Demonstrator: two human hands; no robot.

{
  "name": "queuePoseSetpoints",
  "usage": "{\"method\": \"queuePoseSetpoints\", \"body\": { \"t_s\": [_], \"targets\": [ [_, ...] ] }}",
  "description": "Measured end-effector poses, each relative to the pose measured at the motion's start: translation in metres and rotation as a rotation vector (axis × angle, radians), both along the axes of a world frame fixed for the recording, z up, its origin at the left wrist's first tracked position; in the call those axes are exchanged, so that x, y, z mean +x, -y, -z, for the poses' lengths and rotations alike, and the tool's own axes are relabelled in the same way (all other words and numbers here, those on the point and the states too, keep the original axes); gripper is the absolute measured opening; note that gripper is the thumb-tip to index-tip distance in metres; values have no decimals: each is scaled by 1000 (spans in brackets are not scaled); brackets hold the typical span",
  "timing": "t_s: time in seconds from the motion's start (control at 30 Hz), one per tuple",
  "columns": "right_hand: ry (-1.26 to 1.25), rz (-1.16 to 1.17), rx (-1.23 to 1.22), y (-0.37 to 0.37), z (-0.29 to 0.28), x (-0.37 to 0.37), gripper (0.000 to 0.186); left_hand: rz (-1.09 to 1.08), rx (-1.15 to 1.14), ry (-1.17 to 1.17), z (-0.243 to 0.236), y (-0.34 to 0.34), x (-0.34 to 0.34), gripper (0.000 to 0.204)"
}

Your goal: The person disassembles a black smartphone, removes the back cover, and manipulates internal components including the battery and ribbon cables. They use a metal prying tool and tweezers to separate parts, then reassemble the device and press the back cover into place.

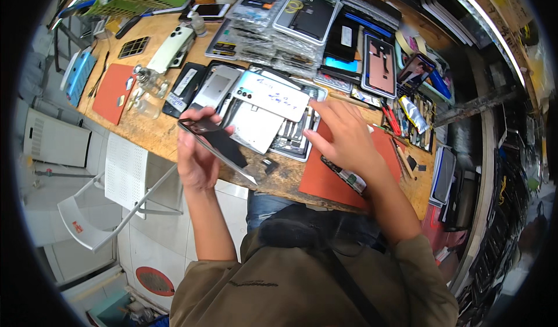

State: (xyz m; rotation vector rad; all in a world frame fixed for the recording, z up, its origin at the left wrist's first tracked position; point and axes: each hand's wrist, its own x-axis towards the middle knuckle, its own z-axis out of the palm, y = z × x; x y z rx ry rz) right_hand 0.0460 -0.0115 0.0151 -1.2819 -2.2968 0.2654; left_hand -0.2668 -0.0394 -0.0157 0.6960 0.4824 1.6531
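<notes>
My left hand grips a thin dark phone panel, tilted above the bench's front edge. My right hand is open, thumb and fingers apart, its index finger at the right end of a pale phone back with handwriting; whether it touches that piece I cannot tell. Under that piece lie a white plate and a tray of parts. Below my right hand an opened phone lies on an orange mat. A small black part lies near my left hand.
Bagged parts are stacked at the back, beside trays and a propped phone showing a picture. Bottles and a second orange mat sit left. Tools crowd the right. A folding chair stands left of the wooden bench.
</notes>
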Motion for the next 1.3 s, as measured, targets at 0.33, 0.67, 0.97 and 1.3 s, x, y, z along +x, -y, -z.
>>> {"method": "queuePoseSetpoints", "body": {
  "t_s": [0.33,0.67,0.97,1.3],
  "targets": [
    [90,307,-221,115,3,57,84,-108,-373,-423,-12,5,36,25],
    [-171,287,-446,94,7,71,63,114,-429,-330,-45,11,74,46],
    [-1036,124,-1003,85,36,127,28,168,-452,-299,-50,11,83,41],
    [-1945,32,-825,121,70,173,66,254,-505,-324,-30,14,112,47]
  ]
}}
